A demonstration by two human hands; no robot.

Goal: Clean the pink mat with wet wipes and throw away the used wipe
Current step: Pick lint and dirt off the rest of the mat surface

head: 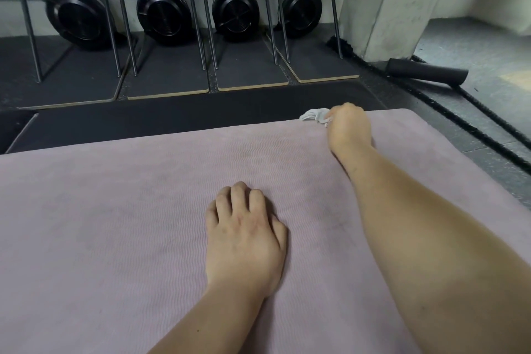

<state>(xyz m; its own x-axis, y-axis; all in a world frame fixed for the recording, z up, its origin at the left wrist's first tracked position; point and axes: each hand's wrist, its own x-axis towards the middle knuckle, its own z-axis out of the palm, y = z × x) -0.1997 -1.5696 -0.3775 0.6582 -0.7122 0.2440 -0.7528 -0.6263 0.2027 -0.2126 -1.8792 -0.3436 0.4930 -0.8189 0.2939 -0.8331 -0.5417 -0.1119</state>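
A crumpled wipe (314,116) is pinched by the right hand (349,129) at the mat's (129,210) far edge. The left hand (244,236) is rested on the mat, fingers relaxed. Wiping is judged underway; disposal is outstanding.

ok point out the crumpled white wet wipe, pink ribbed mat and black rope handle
crumpled white wet wipe (311,115): head view, on its exposed bunched end
pink ribbed mat (115,224): head view, bare surface left of centre
black rope handle (425,75): head view, middle of its cylinder
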